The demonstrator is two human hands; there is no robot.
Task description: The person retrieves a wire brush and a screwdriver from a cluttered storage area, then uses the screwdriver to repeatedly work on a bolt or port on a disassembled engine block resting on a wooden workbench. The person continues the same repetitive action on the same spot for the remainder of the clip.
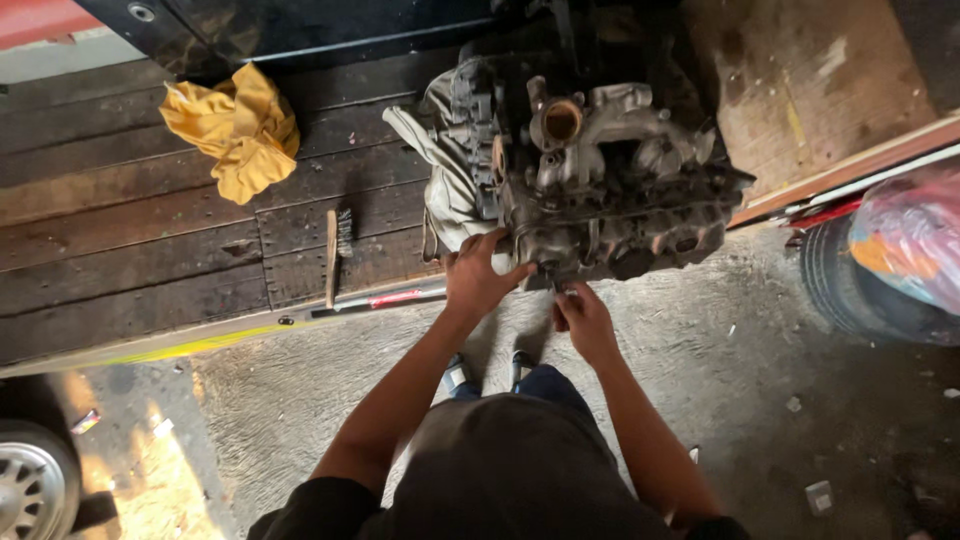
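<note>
A grimy grey engine block [610,190] rests at the edge of a dark wooden truck bed [150,260], partly on a pale cloth [450,190]. My left hand [478,275] presses flat against the block's near lower corner, fingers spread. My right hand [582,318] is pinched on a small metal part at the block's bottom edge; what the part is I cannot tell. Below, my dark shirt, blue trousers and shoes show over the concrete floor.
A crumpled yellow rag [240,128] lies on the planks at the back left. A wooden-handled wire brush [335,255] lies near the bed's edge. A tyre [850,285] with a plastic bag [910,240] stands at right; a car wheel [30,480] at bottom left.
</note>
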